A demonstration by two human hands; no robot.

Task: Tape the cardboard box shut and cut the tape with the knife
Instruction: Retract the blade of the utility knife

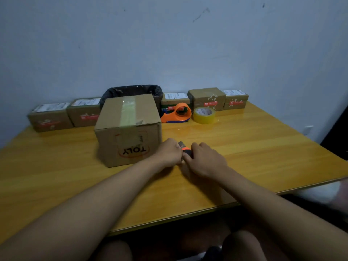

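Observation:
A brown cardboard box (130, 129) stands on the yellow table (244, 147), flaps closed, with a strip of clear tape along the middle of its top. Just right of the box, my left hand (169, 152) and my right hand (204, 160) meet around a small knife (185, 147) with an orange and black handle. Its grey blade end pokes up between them. Both hands grip the knife, and most of its body is hidden by my fingers. A roll of clear tape (204, 114) and an orange tape dispenser (178, 113) sit behind, near the wall.
Several small taped parcels (207, 98) line the back edge of the table against the wall. A bin with a black liner (131, 91) stands behind the box. The table's front edge (169, 221) runs across close to my knees.

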